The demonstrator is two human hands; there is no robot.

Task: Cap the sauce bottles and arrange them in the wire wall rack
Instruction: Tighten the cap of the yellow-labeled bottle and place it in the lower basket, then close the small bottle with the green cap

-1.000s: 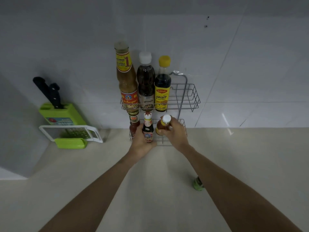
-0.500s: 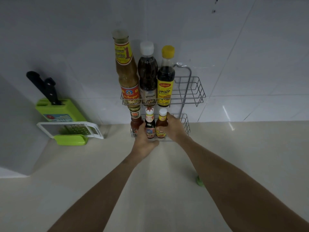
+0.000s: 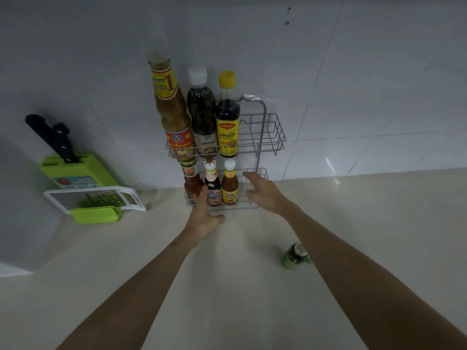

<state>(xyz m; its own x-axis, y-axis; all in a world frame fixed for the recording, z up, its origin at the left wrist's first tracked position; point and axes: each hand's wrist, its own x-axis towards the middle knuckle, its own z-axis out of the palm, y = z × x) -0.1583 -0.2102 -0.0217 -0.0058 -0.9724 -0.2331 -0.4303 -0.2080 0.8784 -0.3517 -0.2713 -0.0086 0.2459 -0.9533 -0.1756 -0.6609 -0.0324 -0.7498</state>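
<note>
Bottles fill both tiers of the wire rack (image 3: 271, 137); six stand capped, three above, three below. My left hand (image 3: 204, 218) rests loosely open against the lower row, my right hand (image 3: 262, 192) open and empty beside the orange-sauce bottle (image 3: 230, 185). I judge racking under way; next, the green bottle (image 3: 294, 256) lying on the counter (image 3: 379, 223).

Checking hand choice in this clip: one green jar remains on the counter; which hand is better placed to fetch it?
Probably the right hand: open, empty, and the green jar stands beside its forearm. The left hand is farther off.
</note>
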